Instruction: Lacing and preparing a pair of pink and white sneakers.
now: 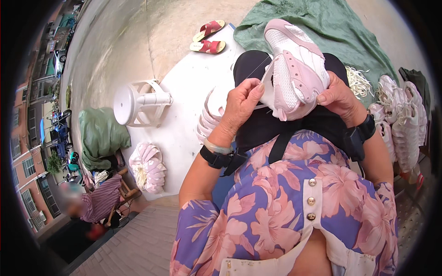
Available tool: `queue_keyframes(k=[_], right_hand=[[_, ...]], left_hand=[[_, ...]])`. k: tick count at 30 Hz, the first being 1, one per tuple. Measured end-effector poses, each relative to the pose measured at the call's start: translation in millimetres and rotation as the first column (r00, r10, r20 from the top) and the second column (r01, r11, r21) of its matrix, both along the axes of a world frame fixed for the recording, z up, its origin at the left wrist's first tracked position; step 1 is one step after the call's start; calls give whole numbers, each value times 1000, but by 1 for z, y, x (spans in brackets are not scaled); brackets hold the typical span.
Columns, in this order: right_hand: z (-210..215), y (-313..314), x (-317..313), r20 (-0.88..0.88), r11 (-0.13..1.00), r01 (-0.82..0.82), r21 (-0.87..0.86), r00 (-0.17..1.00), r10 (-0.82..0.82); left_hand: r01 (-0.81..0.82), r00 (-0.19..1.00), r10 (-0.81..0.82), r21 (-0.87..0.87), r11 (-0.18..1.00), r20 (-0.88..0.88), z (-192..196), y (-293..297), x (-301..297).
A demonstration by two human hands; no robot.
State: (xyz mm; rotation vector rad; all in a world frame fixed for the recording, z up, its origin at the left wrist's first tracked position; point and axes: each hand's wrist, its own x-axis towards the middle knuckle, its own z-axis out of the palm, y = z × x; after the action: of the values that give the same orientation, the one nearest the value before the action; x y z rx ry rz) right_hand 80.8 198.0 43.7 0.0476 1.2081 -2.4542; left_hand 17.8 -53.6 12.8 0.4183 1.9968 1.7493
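Fingers of the left hand [240,103] pinched together on a thin thread [256,69] drawn taut from a pink and white shoe upper [294,69], which the right hand [338,96] clamped from the other side, thumb pressed on its edge. Left of the fingers lay stacked pink uppers [147,166] and a white stool [138,102] on its side. Right of them, more uppers [403,122] were piled. Beyond, red sandals [208,39] rested near a green cloth [322,23]

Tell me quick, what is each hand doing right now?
Left hand: fingers pinched shut on a thin thread at the shoe.
Right hand: closed around the pink and white shoe.
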Motion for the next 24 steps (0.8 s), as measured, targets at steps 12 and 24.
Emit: queue_keyframes(k=[12, 24], right_hand=[[5, -8, 10, -1, 994, -103, 42, 995, 103], [-32, 25, 59, 98, 928, 143, 343, 977, -187]], left_hand=[[188, 982, -182, -309, 933, 47, 21, 0, 16], [320, 947, -265, -468, 824, 181, 35, 42, 33]])
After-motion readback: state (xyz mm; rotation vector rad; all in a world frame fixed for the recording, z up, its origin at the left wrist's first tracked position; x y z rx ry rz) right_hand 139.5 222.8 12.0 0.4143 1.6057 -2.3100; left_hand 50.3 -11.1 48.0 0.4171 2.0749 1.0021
